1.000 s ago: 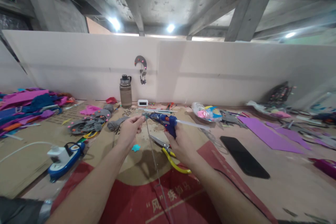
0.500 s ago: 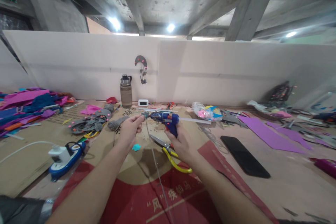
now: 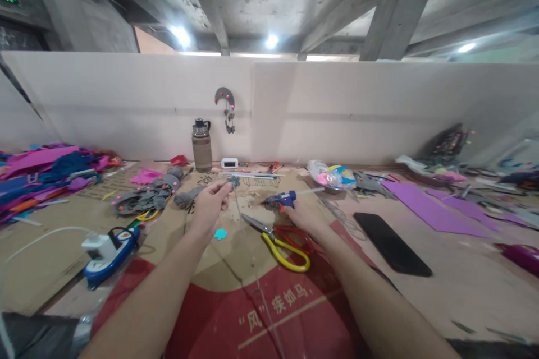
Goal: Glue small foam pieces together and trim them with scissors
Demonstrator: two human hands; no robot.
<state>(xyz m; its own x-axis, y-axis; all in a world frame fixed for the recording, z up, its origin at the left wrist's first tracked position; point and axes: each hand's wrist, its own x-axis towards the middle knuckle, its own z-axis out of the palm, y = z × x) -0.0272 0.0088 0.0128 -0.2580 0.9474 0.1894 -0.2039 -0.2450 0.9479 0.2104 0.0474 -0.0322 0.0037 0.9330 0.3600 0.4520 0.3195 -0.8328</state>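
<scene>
My left hand is closed in a pinch on a small grey-teal felt piece. A thin grey string hangs from that piece and runs down toward me over the cardboard. Low over the cardboard, to the right, my right hand is around the handle of a blue glue gun, its nozzle pointing left. Between my forearms lie scissors with yellow and red handles, blades partly open. A turquoise flower cut-out rests left of the blades.
A water bottle and a small white display stand by the partition. Grey felt pieces and a power strip are at left. On the right are a black phone, purple sheets and a plastic bag.
My right hand has moved the glue gun right and down, away from the felt piece. The left hand keeps its pinch in about the same place.
</scene>
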